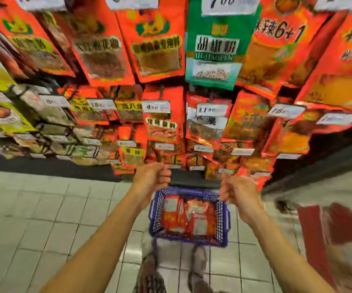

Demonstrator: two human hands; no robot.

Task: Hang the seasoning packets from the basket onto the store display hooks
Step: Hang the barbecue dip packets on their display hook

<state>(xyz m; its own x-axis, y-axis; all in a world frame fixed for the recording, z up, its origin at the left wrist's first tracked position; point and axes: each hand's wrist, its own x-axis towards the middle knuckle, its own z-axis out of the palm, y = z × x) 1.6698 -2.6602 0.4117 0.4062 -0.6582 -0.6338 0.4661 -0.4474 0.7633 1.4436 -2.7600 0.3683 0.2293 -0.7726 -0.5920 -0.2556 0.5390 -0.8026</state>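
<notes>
Frame was motion-blurred, most label text unreadable; display hooks hidden behind the hanging packets (162, 121). Left hand (153, 176) was raised at the lowest row, fingers curled; what it pinched, if anything, couldn't be made out. Right hand (237, 192) was smeared, apparently gripping a red packet (248, 175) near the bottom row. Blue basket (223, 220) sat on the tiled floor (44, 208) below both hands, holding red seasoning packets (189, 216) with clear windows, lying flat and overlapping.

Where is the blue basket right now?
Head view, lower centre: the blue basket sits on the tiled floor below the display, beneath both hands, just ahead of the person's feet.
</notes>
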